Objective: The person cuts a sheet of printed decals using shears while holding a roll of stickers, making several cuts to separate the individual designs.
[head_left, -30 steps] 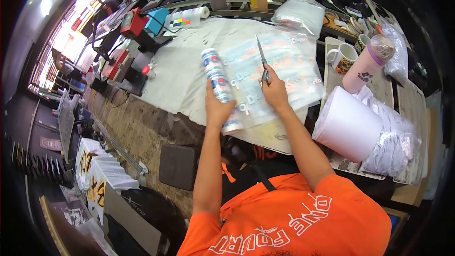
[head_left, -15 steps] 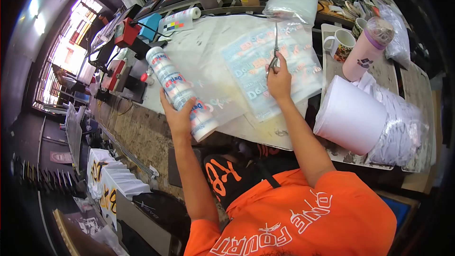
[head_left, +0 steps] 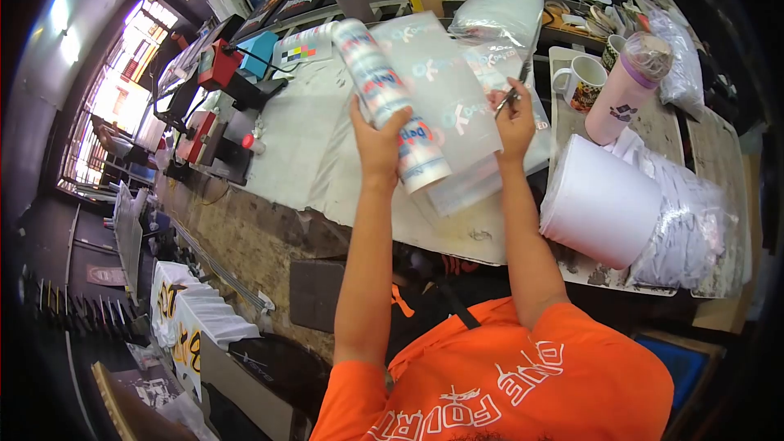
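My left hand (head_left: 377, 147) is wrapped round the lower half of a roll of printed transfer film (head_left: 418, 143), thumb on top, the roll slanting over the table. From it a loose translucent sheet (head_left: 437, 65) with blue and red lettering extends to the right. My right hand (head_left: 514, 132) is closed on a pair of scissors (head_left: 508, 101) at the handles, and its fingers are right at the sheet's right edge. Underneath, partly covered, lie printed film pieces (head_left: 535, 147) on the pale table cover (head_left: 314, 143).
On the right are a bagged white bundle (head_left: 608, 200), a pink bottle (head_left: 625, 98) and a mug (head_left: 581, 82). A clear plastic packet (head_left: 498, 12) and lidded jars (head_left: 354, 0) stand along the back. A red machine (head_left: 219, 65) is at the left.
The roll and my left hand have moved right and up, carrying the loose sheet over the printed pieces. My right hand has shifted slightly right; the scissors have turned from pointing straight away.
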A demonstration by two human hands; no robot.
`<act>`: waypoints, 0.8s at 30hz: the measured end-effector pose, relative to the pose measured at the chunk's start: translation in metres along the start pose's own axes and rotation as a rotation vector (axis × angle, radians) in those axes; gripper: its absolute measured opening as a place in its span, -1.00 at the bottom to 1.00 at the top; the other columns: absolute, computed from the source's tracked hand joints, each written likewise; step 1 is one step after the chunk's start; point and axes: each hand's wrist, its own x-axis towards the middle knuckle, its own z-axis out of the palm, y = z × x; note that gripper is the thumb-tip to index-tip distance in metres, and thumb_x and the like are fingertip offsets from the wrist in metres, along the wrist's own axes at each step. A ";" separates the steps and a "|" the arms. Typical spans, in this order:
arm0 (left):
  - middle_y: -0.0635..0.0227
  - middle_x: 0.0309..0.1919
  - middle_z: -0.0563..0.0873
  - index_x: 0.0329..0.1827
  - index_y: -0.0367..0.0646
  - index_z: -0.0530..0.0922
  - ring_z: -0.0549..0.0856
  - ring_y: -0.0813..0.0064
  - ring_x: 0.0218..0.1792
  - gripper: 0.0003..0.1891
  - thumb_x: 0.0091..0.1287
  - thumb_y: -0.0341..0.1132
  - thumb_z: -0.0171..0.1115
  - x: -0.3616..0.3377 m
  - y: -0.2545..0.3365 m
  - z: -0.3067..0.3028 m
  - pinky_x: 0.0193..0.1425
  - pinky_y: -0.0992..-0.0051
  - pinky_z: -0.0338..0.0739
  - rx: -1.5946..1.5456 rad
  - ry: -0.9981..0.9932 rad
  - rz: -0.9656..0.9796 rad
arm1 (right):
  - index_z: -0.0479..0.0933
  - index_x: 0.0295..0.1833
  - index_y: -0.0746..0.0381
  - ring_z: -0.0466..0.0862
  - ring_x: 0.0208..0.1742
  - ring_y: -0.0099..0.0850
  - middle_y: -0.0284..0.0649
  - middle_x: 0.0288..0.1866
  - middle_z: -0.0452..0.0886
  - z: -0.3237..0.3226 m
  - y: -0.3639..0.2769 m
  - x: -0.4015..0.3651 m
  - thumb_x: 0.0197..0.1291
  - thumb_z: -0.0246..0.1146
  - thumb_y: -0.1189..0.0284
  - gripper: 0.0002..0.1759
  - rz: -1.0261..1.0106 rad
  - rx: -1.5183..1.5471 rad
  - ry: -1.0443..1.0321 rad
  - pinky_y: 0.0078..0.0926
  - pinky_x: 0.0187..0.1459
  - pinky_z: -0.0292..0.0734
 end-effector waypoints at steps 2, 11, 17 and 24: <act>-0.11 0.23 0.59 0.68 -0.29 -0.02 0.75 0.11 -0.02 0.11 0.12 -0.39 0.54 0.011 -0.050 -0.008 0.07 0.18 0.71 0.202 0.087 0.013 | 0.54 0.33 0.26 0.80 -0.05 -0.46 -0.18 -0.10 0.77 -0.011 -0.004 0.016 0.42 0.12 0.73 -0.58 -0.146 -0.017 0.040 -0.54 0.02 0.66; -0.29 0.43 0.29 0.69 -0.14 0.07 0.34 -0.26 0.42 0.17 0.02 -0.16 0.61 -0.004 -0.092 -0.025 0.55 -0.06 0.26 0.922 0.326 -0.007 | 0.63 0.22 0.23 0.76 -0.09 -0.57 -0.29 -0.19 0.74 0.000 -0.024 -0.003 0.40 0.23 0.72 -0.66 -0.014 0.058 -0.210 -0.59 0.04 0.63; -0.17 0.38 0.40 0.70 -0.18 0.08 0.51 -0.02 0.35 0.14 0.09 -0.21 0.63 -0.015 -0.067 -0.141 0.37 0.10 0.51 0.628 0.401 -0.099 | 0.63 0.21 0.26 0.77 -0.07 -0.55 -0.25 -0.16 0.74 0.003 -0.022 -0.012 0.41 0.21 0.72 -0.67 0.102 0.070 -0.296 -0.58 0.08 0.67; -0.02 0.11 0.65 0.68 -0.32 0.04 0.76 0.16 0.00 0.15 0.05 -0.34 0.60 -0.018 -0.060 -0.126 0.00 0.28 0.74 0.788 0.197 -0.075 | 0.62 0.22 0.31 0.78 -0.08 -0.50 -0.23 -0.15 0.73 0.014 -0.020 -0.017 0.43 0.22 0.71 -0.69 0.223 0.082 -0.371 -0.54 0.05 0.70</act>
